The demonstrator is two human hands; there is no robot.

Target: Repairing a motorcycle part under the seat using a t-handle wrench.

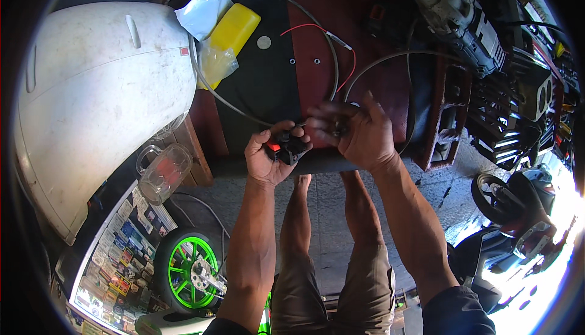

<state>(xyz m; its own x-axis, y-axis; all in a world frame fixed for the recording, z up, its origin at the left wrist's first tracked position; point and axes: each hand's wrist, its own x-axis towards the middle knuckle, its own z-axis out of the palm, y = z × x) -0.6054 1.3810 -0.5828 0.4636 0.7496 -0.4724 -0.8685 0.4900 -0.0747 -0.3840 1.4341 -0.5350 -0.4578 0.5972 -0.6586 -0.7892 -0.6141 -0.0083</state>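
Observation:
My left hand (268,158) grips a small black component (291,145) with a red part, held at the front edge of the padded bench (250,76). Just to its right, my right hand (362,134) is raised, its fingers smeared by motion; whether the dark patch among them is a held object I cannot make out. A long grey cable (234,106) loops across the bench toward my hands. Behind them lie a thin red wire (353,67), two small nuts (316,61), a round silver disc (264,42), a yellow case (236,27) and plastic bags (201,9).
A white plastic housing (103,103) and glass mug (163,173) are at left. A power tool (457,24), metal frame (445,128) and tool racks (506,128) crowd the right. Below are a green-rimmed wheel (189,268) and a scooter (518,207).

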